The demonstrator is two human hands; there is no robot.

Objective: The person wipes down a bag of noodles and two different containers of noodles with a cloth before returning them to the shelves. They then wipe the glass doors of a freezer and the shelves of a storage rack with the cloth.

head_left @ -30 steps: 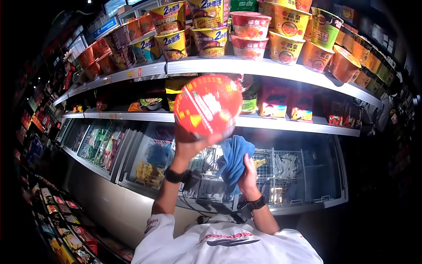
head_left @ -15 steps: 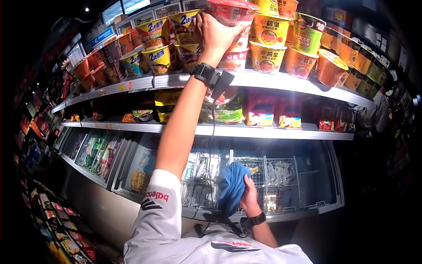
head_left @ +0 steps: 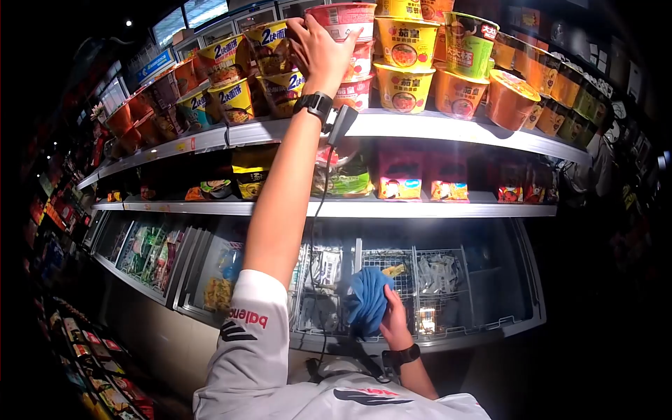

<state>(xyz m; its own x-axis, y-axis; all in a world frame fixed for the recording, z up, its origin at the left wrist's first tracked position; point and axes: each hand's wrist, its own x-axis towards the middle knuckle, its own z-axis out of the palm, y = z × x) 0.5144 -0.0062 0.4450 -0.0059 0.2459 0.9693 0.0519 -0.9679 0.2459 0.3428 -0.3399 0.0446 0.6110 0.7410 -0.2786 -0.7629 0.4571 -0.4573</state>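
Observation:
My left hand (head_left: 323, 54) reaches up to the top shelf, its fingers and thumb spread around a red-pink instant noodle cup (head_left: 343, 15). That cup sits at the top of a stack of similar pink cups (head_left: 355, 92), and my hand hides part of the stack. To its left are yellow noodle cups (head_left: 271, 49); yellow tomato-printed cups (head_left: 406, 43) stand to its right. Low in front of my body, my right hand (head_left: 396, 318) grips a crumpled blue cloth (head_left: 369, 302) above the freezer.
Below the top shelf's edge (head_left: 420, 129) runs a lower shelf (head_left: 392, 208) with bagged snacks (head_left: 400, 187). Beneath it stands a glass-topped chest freezer (head_left: 493, 262) with wire baskets. A cable (head_left: 313, 241) hangs from my left wrist. More noodle cups (head_left: 514, 98) line the right.
My left hand has moved the red-pink cup back and down onto the pink stack. The view has shifted slightly. My right hand still holds the blue cloth in about the same place.

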